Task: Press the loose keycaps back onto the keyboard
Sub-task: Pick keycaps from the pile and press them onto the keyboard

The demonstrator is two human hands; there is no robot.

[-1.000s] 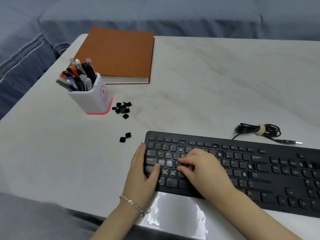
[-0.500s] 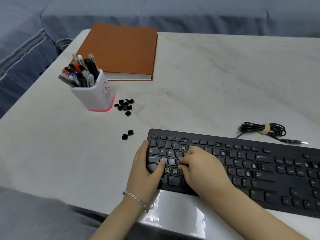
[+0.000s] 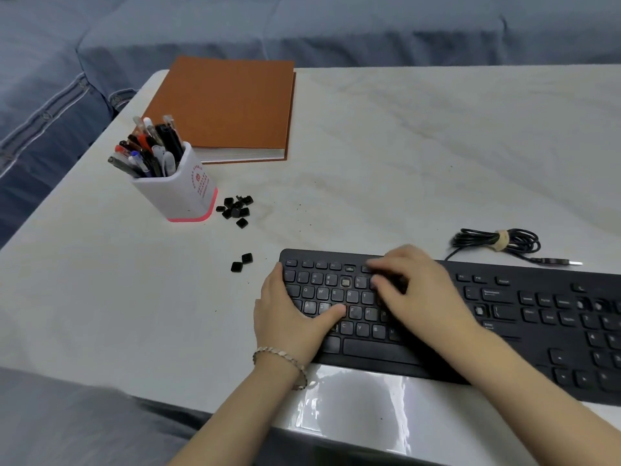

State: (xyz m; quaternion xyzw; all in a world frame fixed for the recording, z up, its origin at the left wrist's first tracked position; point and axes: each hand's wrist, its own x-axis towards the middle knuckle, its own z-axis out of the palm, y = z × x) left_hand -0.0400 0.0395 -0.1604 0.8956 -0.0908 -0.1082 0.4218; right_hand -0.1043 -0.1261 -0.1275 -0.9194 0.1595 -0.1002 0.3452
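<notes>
While the left hand [image 3: 289, 319] touches the keyboard [image 3: 544, 317], keycaps [image 3: 237, 266] lie nearby.

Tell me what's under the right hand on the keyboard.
The right hand covers the keyboard's number and upper letter rows, its fingers blurred. One capless socket shows just left of it. Any keycap or empty socket beneath the fingers is hidden.

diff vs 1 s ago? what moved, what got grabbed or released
The right hand slid right and away along the keyboard, from the home row to the top rows; blur hides whether it holds anything. The left hand stays on the keyboard's left end, thumb on the keys. The keycap pile and the loose pair lie untouched.
</notes>
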